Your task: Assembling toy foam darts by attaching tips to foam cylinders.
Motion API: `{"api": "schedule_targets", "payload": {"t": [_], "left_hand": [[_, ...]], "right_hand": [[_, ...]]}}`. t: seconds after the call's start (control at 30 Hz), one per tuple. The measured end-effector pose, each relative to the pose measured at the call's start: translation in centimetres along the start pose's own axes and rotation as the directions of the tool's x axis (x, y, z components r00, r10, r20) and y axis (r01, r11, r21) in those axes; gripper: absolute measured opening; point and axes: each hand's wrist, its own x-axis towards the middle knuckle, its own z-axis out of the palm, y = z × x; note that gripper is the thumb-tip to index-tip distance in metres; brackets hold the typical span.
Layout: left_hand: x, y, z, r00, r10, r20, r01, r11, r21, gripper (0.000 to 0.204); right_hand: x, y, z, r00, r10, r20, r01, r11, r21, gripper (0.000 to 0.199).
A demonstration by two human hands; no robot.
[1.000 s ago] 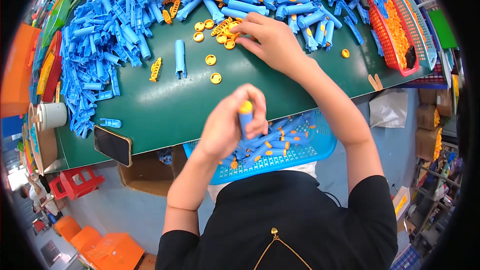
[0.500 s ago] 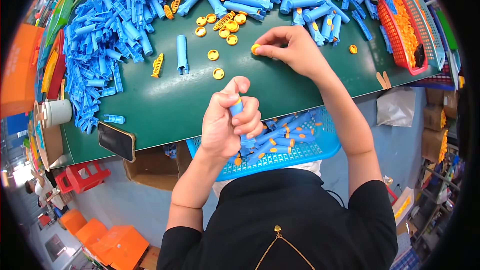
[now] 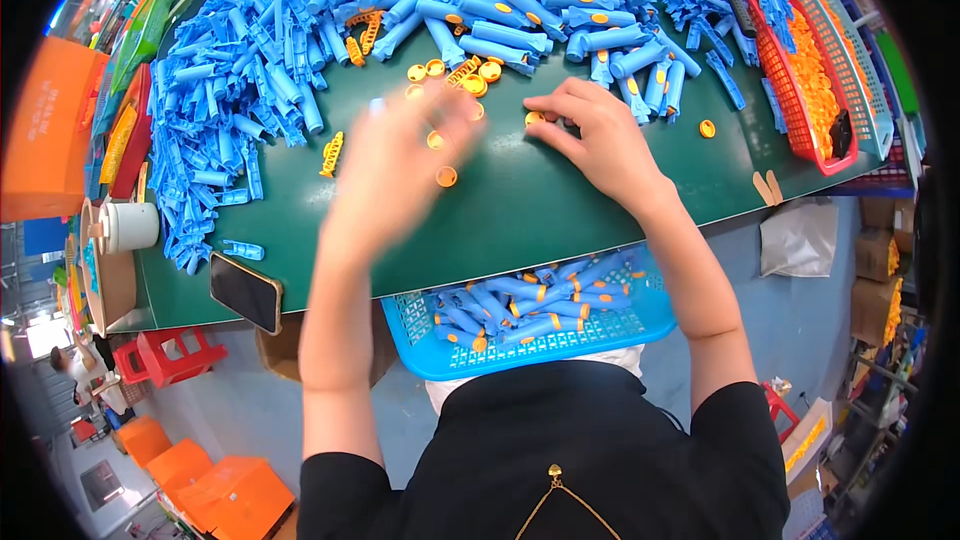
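My left hand is smeared by motion over the green table, above several yellow round caps. Its fingers cannot be made out. A bit of a blue tube shows at its far edge; the rest is hidden by the hand. My right hand pinches a small yellow cap between thumb and fingertips, just above the table. Between the hands lie loose caps, one being this orange-yellow cap. A yellow ladder-like strip rests left of my left hand.
Blue tubes with yellow ovals heap at the back, blue half-shells at the left. At the lap sits a blue basket holding yellow-ended tubes. A red basket of yellow parts stands right; a phone lies at the front-left edge.
My left hand has moved forward and left from above the lap basket; the yellow-ended blue tube it held no longer shows in it. My right hand keeps its cap, a little lower in view.
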Motion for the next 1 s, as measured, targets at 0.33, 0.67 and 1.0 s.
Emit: {"api": "schedule_targets", "payload": {"t": [0.33,0.67,1.0], "left_hand": [[9.0,-10.1,-3.2,0.759,0.255,-0.599,0.116,0.852,0.51,0.03],[-5.8,1.0,4.9,0.963,-0.173,-0.205,0.021,0.81,-0.586,0.036],[-6.7,0.3,8.6,0.875,0.127,-0.466,-0.257,0.94,-0.227,0.03]], "right_hand": [[0.9,-0.1,-0.1,0.986,0.089,0.14,-0.108,0.985,0.136,0.018],[0.8,-1.4,-0.8,0.981,0.113,0.158,-0.154,0.948,0.279,0.018],[-2.4,-6.2,-3.3,0.994,-0.031,0.109,-0.03,0.859,0.511,0.029]]}}
